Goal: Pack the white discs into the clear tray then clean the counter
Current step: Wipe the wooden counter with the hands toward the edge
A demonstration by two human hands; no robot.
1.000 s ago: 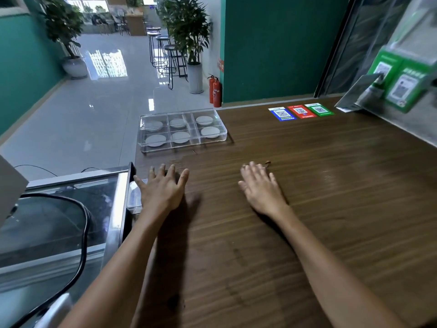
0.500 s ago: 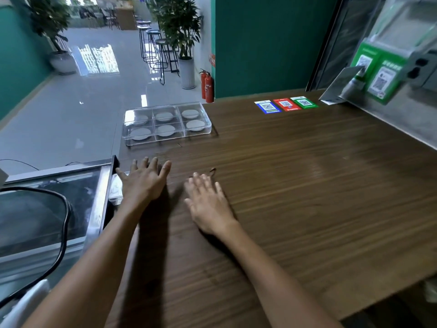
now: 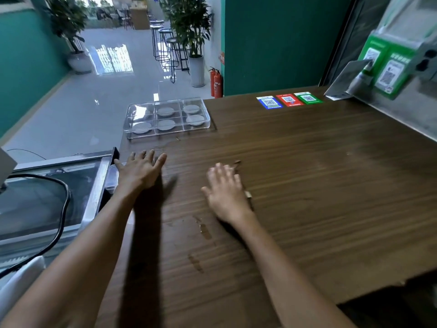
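From the head camera, your left hand [image 3: 142, 169] lies flat near the worktop's [image 3: 307, 185] left edge, fingers spread and grasping nothing. Your right hand [image 3: 224, 188] is also released, fingers straight on the wood near the middle; its fingertips are blurred. The clear tray [image 3: 166, 117] sits at the far left corner, with a white disc [image 3: 195, 120] in each of its six compartments, though glare washes out the far-left one. Small brown scraps [image 3: 237, 162] lie just beyond your right fingertips, too small to identify. Wet smears [image 3: 205, 230] mark the wood near your forearm.
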